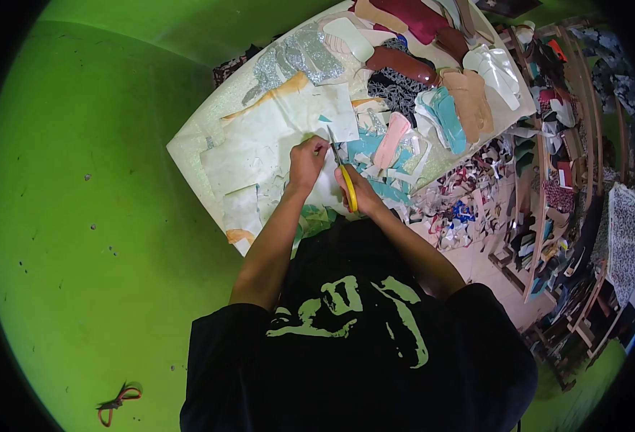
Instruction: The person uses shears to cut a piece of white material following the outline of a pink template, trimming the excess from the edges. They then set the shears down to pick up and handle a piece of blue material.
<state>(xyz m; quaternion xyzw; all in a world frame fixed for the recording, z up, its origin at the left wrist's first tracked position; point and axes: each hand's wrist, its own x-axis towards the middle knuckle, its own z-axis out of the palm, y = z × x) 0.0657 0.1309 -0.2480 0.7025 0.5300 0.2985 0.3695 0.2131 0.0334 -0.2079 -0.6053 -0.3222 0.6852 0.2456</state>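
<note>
My right hand [360, 193] is closed around the yellow-handled scissors [349, 189], whose blades point away from me over the table. Just left of the blades, my left hand [308, 164] has its fingers pinched together; what lies between them is too small to make out. Pale material [325, 184] shows between my two hands. Under and beyond my left hand spreads a large whitish sheet [267, 129] with a torn tan edge. A small teal scrap [324, 119] rests near the scissor tips.
Teal offcuts [360, 144] and a pink sole-shaped piece [392, 140] lie right of the scissors. Stacks of brown shaped pieces [402, 66] cover the table's far side. Scraps [465, 205] litter the floor, beside a loaded wooden rack [537, 237]. A green wall [101, 180] stands left.
</note>
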